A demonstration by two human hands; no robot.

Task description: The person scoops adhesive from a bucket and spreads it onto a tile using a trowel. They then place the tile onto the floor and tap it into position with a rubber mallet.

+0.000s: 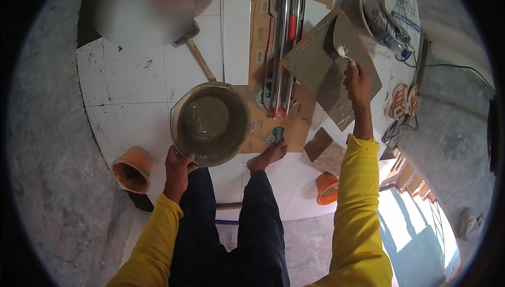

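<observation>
Right hand (359,81) clenched around the handle of a trowel (332,40), whose long axis runs away from the fingers toward the far corner of a square slab (310,66) coated with grey paste; the blade lies over the slab, but whether it touches the coating cannot be told. Left hand (178,168) grasps the near rim of a round bucket (179,113), thumb over the edge, mouth up with grey residue inside, above the tiled floor (121,84) at the left edge of the cardboard (301,135). Bucket sits well left of the trowel, the cardboard between, left hand the nearer to it.
</observation>
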